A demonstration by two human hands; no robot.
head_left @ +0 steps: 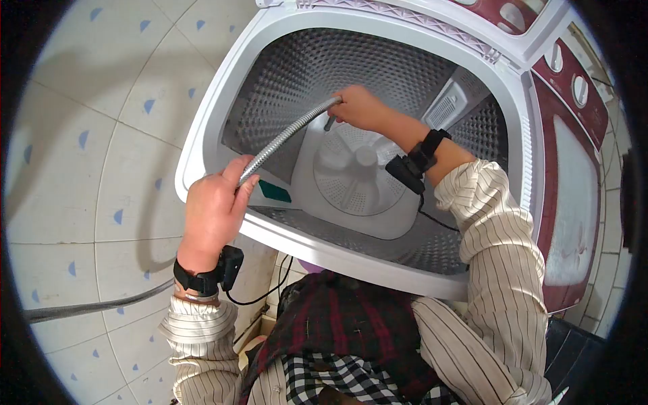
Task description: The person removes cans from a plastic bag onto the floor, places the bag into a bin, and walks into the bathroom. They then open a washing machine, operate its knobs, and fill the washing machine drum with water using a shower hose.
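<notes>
A grey ribbed hose [287, 138] arches over the open tub [270, 74] of a washing machine. My left hand [217, 199] grips the hose above the tub's near left rim, thumb and fingers closed round it. Near the hose's end, my right hand [358, 109] holds it over the tub, fingers wrapped round it; a short dark end points down below the fingers. Beneath, at the tub's bottom, lies a round pulsator [364, 158]. A green patch [275, 191] shows on the tub wall beside my left hand.
The raised lid [472, 30] is at the top. On the right stands a maroon panel with white knobs [580, 91] and a second lid [574, 209]. The hose's lower part [101, 305] runs off left over the tiled floor [61, 202]. Thin black cables hang from both wrist straps.
</notes>
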